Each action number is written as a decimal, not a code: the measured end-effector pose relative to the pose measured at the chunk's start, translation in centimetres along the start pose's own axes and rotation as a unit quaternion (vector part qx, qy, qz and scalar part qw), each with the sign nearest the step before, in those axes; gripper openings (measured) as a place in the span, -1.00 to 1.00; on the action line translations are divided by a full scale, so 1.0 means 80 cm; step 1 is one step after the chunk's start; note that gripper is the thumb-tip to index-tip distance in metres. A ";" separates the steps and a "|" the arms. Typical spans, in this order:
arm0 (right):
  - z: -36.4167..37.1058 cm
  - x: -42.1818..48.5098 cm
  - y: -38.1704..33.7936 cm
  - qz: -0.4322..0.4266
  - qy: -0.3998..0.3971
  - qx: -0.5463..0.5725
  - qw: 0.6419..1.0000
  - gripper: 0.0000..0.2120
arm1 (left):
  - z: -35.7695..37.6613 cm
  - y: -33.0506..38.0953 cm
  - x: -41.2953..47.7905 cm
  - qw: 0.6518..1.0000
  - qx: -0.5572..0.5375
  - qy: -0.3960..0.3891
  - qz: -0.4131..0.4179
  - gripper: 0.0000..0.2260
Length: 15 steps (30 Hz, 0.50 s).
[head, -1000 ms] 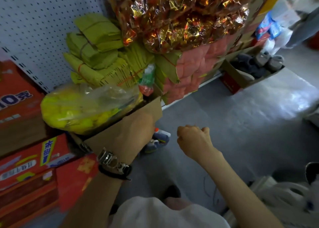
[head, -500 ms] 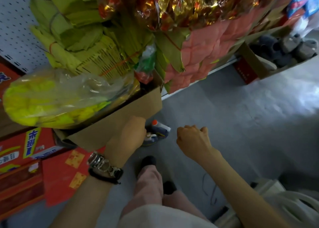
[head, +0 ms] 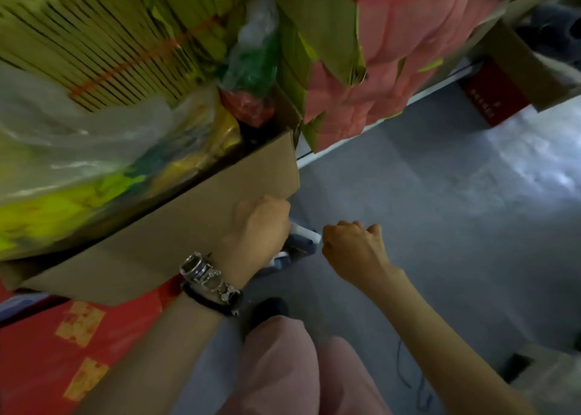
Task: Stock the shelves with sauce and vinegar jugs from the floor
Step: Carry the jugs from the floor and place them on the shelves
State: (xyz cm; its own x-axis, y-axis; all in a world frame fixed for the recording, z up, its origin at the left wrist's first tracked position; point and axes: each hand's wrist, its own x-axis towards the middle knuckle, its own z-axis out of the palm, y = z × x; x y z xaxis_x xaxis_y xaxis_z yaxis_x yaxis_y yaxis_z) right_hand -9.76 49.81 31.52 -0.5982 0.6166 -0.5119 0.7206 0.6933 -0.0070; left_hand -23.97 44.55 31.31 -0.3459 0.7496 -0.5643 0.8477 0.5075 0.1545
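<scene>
A jug (head: pixel 301 245) with a blue and white label stands on the grey floor, just past the corner of a cardboard box (head: pixel 188 235). Only a small part of it shows between my two hands. My left hand (head: pixel 261 223), with a watch and a black band on the wrist, is down on the jug's top. Its fingers curl under onto the jug, out of sight. My right hand (head: pixel 352 246) hovers just right of the jug as a closed fist and holds nothing.
The cardboard box holds plastic-wrapped yellow goods (head: pixel 63 194), with stacked yellow paper bundles (head: pixel 110 37) and pink packs (head: pixel 393 62) above it. Red cartons (head: pixel 63 351) sit at lower left. My legs and a black shoe (head: pixel 270 309) are below. Grey floor (head: pixel 440 210) stretches to the right.
The view has dropped closer to the floor. My left hand has gone from beside the jug onto its top. My right fist stays just right of it.
</scene>
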 end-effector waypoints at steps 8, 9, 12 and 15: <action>0.137 0.101 0.006 -0.008 -0.005 0.014 1.000 -0.76 | 0.125 -0.023 0.098 0.999 0.016 0.047 0.014 -0.90; 0.151 0.111 0.006 -0.008 -0.005 0.013 1.000 -0.76 | 0.141 -0.025 0.111 0.998 0.017 0.050 0.018 -0.86; 0.188 0.143 0.007 -0.011 -0.009 0.011 1.000 -0.76 | 0.175 -0.030 0.146 0.997 0.067 0.030 0.007 -0.83; 0.221 0.173 0.008 -0.011 -0.010 0.007 1.000 -0.77 | 0.208 -0.038 0.177 0.993 0.083 0.081 0.018 -0.83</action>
State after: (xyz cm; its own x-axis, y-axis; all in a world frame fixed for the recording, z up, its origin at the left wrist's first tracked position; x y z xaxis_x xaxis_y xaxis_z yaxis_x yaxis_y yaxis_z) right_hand -11.34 52.20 9.26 -0.6073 0.5925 -0.5293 0.7115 0.7020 -0.0305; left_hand -24.74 46.55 9.31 -0.3626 0.8316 -0.4206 0.9110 0.4115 0.0282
